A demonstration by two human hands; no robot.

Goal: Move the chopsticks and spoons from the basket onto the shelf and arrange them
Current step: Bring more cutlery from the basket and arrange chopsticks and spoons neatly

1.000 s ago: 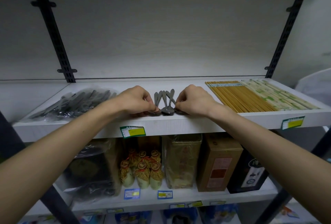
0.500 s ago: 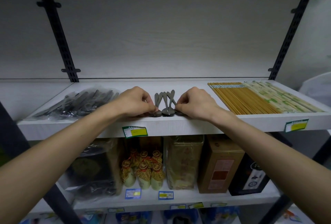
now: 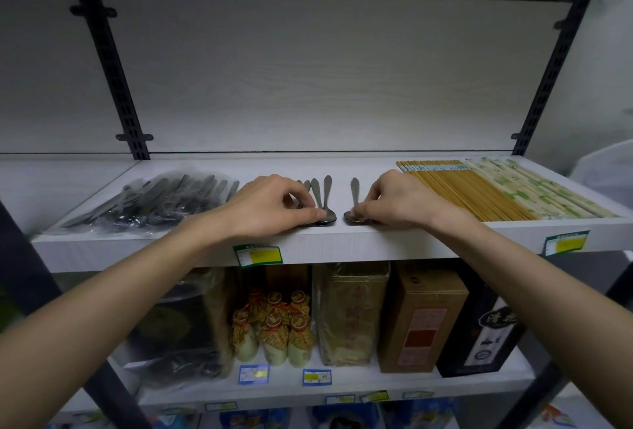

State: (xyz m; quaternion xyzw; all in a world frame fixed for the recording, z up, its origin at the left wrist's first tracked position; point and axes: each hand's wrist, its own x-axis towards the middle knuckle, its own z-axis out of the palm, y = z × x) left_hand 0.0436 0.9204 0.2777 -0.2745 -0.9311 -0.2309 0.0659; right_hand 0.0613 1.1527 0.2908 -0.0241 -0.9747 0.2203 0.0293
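Both hands are up at the front edge of the white wood-grain shelf (image 3: 445, 240). The left hand (image 3: 270, 206) has thumb and fingers curled and pinching the bowl ends of a small fanned cluster of grey metal spoons (image 3: 320, 197), handles pointing toward the back panel. The right hand (image 3: 394, 202) has fingers curled and pinching the bowl of a single grey metal spoon (image 3: 354, 200), which lies just beside the cluster with a bare gap between them. To the right of that hand, a tight row of tan bamboo chopsticks (image 3: 469, 192) lies flat on the same shelf, touching a row of pale green-printed paper-wrapped chopsticks (image 3: 541, 192). To the left, a clear plastic bag of dark cutlery (image 3: 154, 202) rests on the shelf. Green-and-yellow price labels (image 3: 258, 255) are on the front lip. The basket is out of view.
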